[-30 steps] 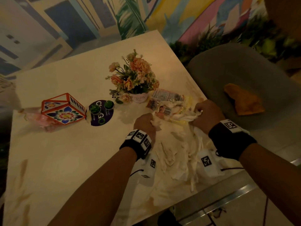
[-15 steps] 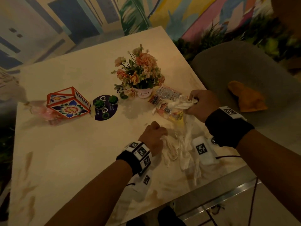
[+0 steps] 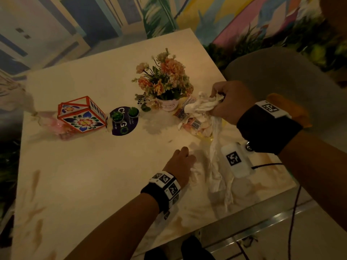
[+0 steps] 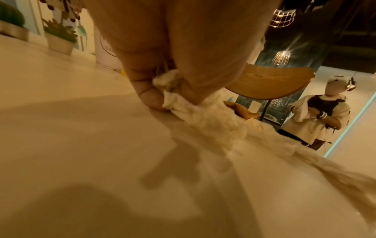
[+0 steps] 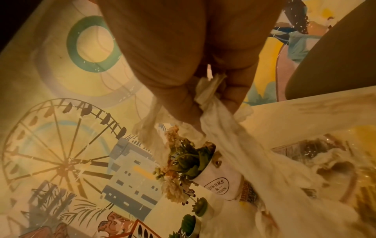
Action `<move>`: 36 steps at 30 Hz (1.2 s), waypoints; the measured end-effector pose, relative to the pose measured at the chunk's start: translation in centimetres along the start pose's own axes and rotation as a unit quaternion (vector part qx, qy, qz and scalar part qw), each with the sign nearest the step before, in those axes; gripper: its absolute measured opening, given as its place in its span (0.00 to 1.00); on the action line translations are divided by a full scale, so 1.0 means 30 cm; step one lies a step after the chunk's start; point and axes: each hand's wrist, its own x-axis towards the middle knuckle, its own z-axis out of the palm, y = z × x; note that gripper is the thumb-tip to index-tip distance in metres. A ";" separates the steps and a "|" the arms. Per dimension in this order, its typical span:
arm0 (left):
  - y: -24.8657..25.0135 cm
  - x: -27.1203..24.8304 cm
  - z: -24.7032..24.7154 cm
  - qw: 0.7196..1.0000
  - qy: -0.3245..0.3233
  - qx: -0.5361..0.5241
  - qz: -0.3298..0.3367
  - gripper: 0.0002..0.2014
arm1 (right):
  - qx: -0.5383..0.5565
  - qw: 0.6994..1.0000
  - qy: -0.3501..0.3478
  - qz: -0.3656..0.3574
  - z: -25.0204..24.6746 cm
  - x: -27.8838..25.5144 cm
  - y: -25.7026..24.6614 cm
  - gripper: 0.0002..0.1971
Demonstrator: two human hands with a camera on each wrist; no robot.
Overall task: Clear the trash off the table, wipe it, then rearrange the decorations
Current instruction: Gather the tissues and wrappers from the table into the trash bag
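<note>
- White crumpled tissue paper is most of the trash in the head view. It trails from beside the flower pot down toward the near edge of the surface. The right hand is clenched round a wad of it, lifted just beside the pot, and the left hand sits lower, at the near end of the strip. Snack wrappers still lie under the tissue, so I'd say trash clearing is only partway. No wiping done yet as far as I can tell: brownish smears show along the near edge. The patterned box, purple round sign with its two tiny potted plants, and a pink bag behind the box look untouched.
- Left wrist view: the left hand is pinching the tissue between thumb and fingers, right down on the surface. It's blurry, and the strip smears off to the right. Another person stands in the background.
- Right wrist view: the right hand grips the bunched tissue, which hangs down across the pot labelled "flowers & garden". The wrappers at the right are a blurry mess here, so I can't tell how many there are.
</note>
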 end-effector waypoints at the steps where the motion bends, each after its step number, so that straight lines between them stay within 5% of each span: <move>1: -0.012 0.000 0.001 1.000 0.006 -0.010 -0.012 0.11 | -0.001 1.000 0.002 -0.002 0.002 0.002 -0.004 0.14; 10: -0.171 0.076 -0.131 0.976 0.109 -0.087 -0.165 0.11 | 0.013 0.999 -0.030 -0.013 0.030 -0.015 -0.039 0.16; 15: -0.164 0.153 -0.176 0.988 0.016 -0.013 -0.150 0.15 | 0.025 0.999 -0.040 0.012 0.067 -0.048 -0.031 0.23; 21: -0.126 0.157 -0.141 0.994 -0.039 0.057 -0.082 0.17 | 0.025 0.998 -0.043 0.033 0.081 -0.085 -0.008 0.18; 28: -0.189 0.084 -0.114 0.989 -0.054 0.010 -0.138 0.18 | 0.008 0.999 -0.026 0.041 0.072 -0.091 -0.016 0.18; 32: -0.295 -0.040 -0.182 0.943 0.074 -0.175 -0.275 0.06 | 0.008 0.999 -0.029 0.031 0.054 -0.079 -0.058 0.20; 36: -0.382 -0.192 -0.253 0.854 0.167 -0.368 -0.327 0.06 | 0.010 0.999 -0.045 0.014 0.080 -0.053 -0.128 0.22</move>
